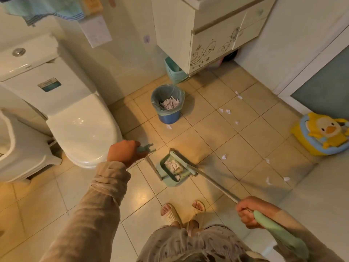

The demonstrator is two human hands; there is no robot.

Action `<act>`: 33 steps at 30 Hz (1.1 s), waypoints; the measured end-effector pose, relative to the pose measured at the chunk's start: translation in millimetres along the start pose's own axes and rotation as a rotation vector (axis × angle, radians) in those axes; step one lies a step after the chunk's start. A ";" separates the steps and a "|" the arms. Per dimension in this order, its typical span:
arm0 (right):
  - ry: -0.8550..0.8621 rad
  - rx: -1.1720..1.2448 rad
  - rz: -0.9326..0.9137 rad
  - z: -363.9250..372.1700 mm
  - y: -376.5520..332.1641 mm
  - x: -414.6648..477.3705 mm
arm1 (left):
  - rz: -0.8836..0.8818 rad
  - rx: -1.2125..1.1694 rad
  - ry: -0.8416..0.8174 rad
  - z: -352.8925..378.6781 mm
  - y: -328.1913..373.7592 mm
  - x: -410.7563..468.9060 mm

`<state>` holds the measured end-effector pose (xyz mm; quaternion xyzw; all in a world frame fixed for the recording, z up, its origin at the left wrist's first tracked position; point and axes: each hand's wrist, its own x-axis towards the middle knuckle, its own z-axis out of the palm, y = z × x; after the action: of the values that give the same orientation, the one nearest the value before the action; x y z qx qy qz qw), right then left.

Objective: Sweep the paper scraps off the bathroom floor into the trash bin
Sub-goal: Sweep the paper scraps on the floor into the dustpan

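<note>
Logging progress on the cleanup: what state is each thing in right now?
Left hand: closed on the dustpan handle.
Right hand: closed on the broom handle.
Dustpan: on the floor, holding scraps.
Broom: head at the dustpan mouth.
Trash bin: upright, lined, partly filled with scraps.
Paper scraps: several loose on the tiles.
Toilet: lid down.

The left hand [123, 152] grips the top of a pale green long-handled plastic dustpan [172, 170] standing on the beige tiled floor [245, 133]. White paper scraps [173, 166] lie inside it. The right hand [248, 211] is closed around a green-handled broom [213, 181], its head touching the pan's three o'clock edge. At twelve o'clock stands a blue round bin [168, 115] with a clear liner holding scraps. More scraps [224, 156] lie scattered at two o'clock.
</note>
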<state>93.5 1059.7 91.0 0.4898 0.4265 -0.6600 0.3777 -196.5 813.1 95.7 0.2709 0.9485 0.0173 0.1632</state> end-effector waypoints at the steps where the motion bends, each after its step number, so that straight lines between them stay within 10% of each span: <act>1: 0.023 -0.001 -0.012 2.2 1.1 -2.5 | 0.000 0.002 -0.011 -1.3 -0.2 -0.8; 14: 0.323 -0.462 -0.034 30.4 -66.5 -4.4 | -0.175 -0.096 0.012 -1.4 7.6 -30.8; 33: 0.289 -0.926 -0.060 -8.1 -274.7 69.6 | -0.482 -0.131 0.079 -16.0 57.7 15.4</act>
<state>-171.9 1158.0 75.4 0.3443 0.7373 -0.3369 0.4736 -184.5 871.2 113.3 0.0251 0.9882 0.0498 0.1428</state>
